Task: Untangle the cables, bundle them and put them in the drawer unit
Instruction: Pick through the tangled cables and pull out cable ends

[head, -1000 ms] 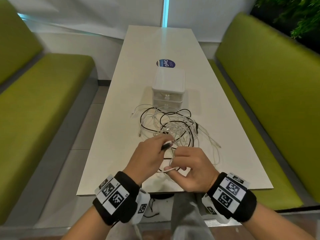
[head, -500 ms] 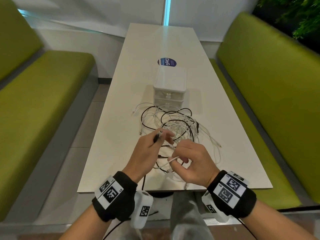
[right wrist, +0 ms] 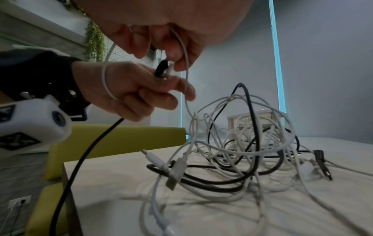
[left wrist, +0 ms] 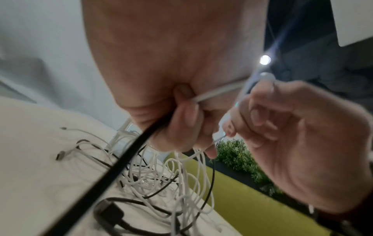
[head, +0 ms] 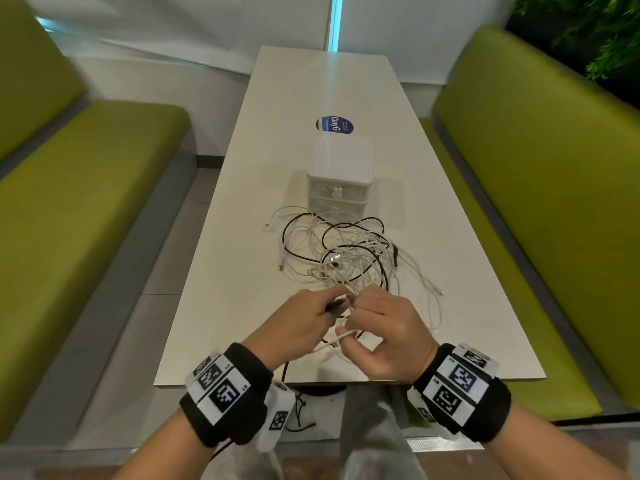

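A tangle of white and black cables (head: 346, 258) lies on the white table (head: 221, 306) in front of the white drawer unit (head: 341, 174), whose drawers are closed. My left hand (head: 337, 304) holds the plug end of a black cable (right wrist: 161, 68); the rest of that cable (right wrist: 80, 151) hangs down over the near table edge. My right hand (head: 349, 327) pinches a loop of white cable (right wrist: 184, 52) lifted out of the pile. Both hands meet just above the near side of the tangle. In the left wrist view the black cable (left wrist: 113, 172) runs out of my left fist.
Green benches (head: 86, 202) flank the table on both sides. A round blue sticker (head: 334, 124) lies behind the drawer unit. Loose white cable ends (head: 429, 282) trail to the right of the pile. The near table edge (head: 346, 381) is right below my hands.
My left hand has drawn the black plug back toward me and to the right, up against the right hand's fingers. The right hand keeps its white loop in about the same place.
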The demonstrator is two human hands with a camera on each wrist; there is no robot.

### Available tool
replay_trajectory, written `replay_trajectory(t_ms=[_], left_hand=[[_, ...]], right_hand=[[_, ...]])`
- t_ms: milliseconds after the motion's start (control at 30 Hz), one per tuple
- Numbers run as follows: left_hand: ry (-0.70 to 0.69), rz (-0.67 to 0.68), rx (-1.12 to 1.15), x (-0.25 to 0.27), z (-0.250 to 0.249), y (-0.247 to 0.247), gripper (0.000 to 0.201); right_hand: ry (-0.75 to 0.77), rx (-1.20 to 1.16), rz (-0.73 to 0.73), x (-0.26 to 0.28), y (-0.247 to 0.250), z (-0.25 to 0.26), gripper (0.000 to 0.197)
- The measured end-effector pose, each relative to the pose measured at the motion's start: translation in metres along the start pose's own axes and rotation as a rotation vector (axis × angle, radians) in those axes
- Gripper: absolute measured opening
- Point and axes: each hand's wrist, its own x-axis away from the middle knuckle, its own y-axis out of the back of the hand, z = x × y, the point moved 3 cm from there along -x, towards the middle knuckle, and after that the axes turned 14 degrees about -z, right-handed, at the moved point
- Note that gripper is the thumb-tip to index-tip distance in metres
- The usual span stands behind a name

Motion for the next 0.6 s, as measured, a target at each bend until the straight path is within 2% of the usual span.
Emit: replay_trajectory(t_ms=[133, 200, 233, 300, 367, 467, 500, 600], left_hand=[[0.023, -0.007, -0.008, 0.0, 0.003, 0.003, 0.009], [0.037, -0.052, 0.008, -0.001, 0.004, 0.007, 0.009], [0.036, -0.075, 0.036, -0.001, 0.003, 0.01, 0.011], [0.03, -0.124, 0.099, 0.001, 0.001, 0.018, 0.015], [0.035, -0.183, 0.197, 0.003, -0.001, 0.025, 0.022], [0.07, -0.224, 0.378, 0.008, -0.007, 0.034, 0.029], [0.076, -0.215, 0.431, 0.01, -0.009, 0.035, 0.03], [0.047, -0.198, 0.565, 0.015, -0.014, 0.036, 0.033]], right_hand=[[-0.039, 0.014, 0.008, -0.001, -0.002, -0.007, 0.016], [-0.053, -0.037, -0.018, -0.002, -0.003, -0.005, 0.007], [-0.075, -0.052, -0.036, -0.001, -0.003, -0.004, 0.012], [-0.145, -0.057, -0.045, 0.0, -0.006, -0.003, 0.039], [-0.255, -0.063, -0.039, 0.004, -0.01, -0.006, 0.055], [-0.489, -0.06, 0.039, 0.005, -0.016, -0.015, 0.058], [-0.488, -0.022, 0.107, 0.004, -0.018, -0.017, 0.054], [-0.305, 0.149, 0.294, -0.001, -0.026, -0.017, 0.035]])
